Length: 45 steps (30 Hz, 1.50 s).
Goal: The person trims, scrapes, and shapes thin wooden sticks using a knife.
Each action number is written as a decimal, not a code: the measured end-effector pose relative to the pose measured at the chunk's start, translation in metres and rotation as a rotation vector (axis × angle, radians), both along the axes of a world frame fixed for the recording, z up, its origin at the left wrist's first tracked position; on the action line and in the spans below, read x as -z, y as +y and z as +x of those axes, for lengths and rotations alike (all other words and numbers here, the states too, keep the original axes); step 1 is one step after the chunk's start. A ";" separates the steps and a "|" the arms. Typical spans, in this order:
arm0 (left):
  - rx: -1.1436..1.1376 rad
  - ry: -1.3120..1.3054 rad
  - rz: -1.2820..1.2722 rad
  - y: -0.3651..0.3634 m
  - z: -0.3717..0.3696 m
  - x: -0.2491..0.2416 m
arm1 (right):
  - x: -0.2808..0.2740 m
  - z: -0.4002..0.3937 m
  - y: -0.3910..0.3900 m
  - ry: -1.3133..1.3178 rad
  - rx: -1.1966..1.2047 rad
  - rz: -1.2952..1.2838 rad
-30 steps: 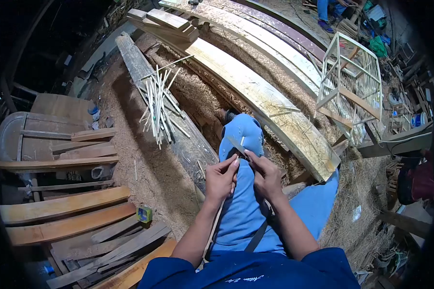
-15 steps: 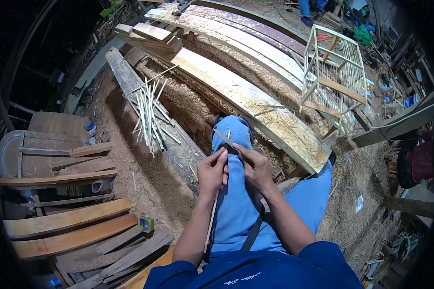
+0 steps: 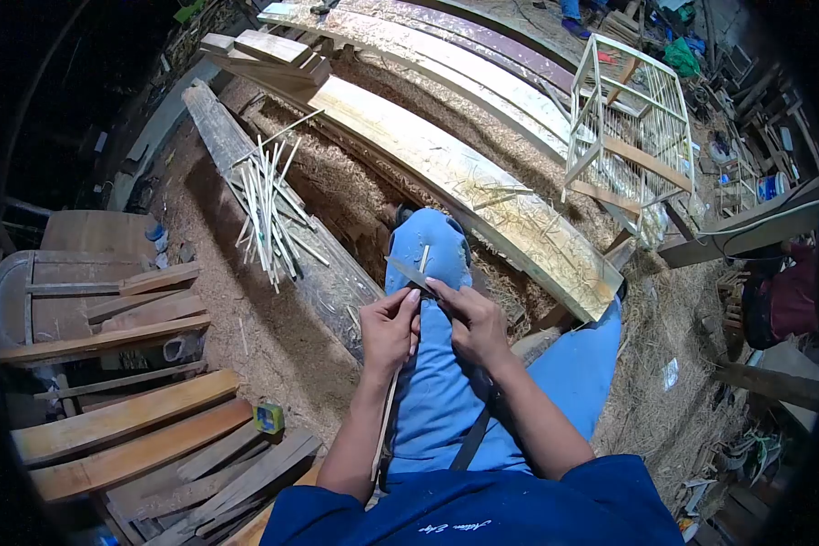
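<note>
Above my denim-covered knee, my left hand (image 3: 389, 329) pinches a thin pale wooden strip (image 3: 389, 409). Its long end runs back along my left forearm, and its short tip sticks out past the fingers. Close beside it, my right hand (image 3: 476, 326) is closed on a knife, with the handle mostly hidden in the grip. The knife blade (image 3: 406, 272) points up and left, crossing the strip just beyond both thumbs. To the left, a pile of similar pale strips (image 3: 268, 214) lies on a weathered plank (image 3: 323, 287).
A thick wooden beam (image 3: 428, 150) strewn with shavings runs beyond my knee. At right stands a slatted cage (image 3: 632, 132). Curved boards (image 3: 146, 455) and a yellow-green tape measure (image 3: 268, 419) lie at lower left. Sawdust and shavings cover the ground (image 3: 282, 364).
The view has shifted slightly. Both hands, with the knife and strip, sit a little closer to my body relative to the knee. Both grips remain the same.
</note>
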<state>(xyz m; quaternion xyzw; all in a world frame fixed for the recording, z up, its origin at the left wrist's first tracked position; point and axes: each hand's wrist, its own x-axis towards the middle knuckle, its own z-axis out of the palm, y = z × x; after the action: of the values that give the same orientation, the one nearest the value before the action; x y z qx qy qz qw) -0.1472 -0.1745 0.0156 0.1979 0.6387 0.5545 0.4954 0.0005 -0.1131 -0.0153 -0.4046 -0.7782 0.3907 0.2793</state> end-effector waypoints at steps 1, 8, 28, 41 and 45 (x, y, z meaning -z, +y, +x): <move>-0.030 -0.002 -0.008 -0.002 0.002 -0.002 | 0.000 -0.001 -0.001 -0.001 -0.002 -0.003; -0.062 0.013 -0.041 -0.020 0.011 -0.010 | 0.000 -0.002 -0.005 -0.009 0.044 0.008; 0.083 0.003 -0.016 0.015 0.000 -0.012 | -0.017 0.033 0.028 0.340 0.025 -0.436; 0.064 0.051 -0.016 0.048 -0.002 0.000 | -0.008 0.011 0.036 0.238 0.026 -0.143; 0.101 0.075 -0.037 0.055 -0.004 -0.009 | 0.003 0.004 0.050 0.204 0.010 -0.152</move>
<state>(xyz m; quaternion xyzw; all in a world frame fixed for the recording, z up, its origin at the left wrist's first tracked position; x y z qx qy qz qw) -0.1513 -0.1195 0.0250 0.2411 0.6564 0.5090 0.5019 0.0048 -0.0628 -0.0182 -0.3865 -0.7119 0.4865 0.3273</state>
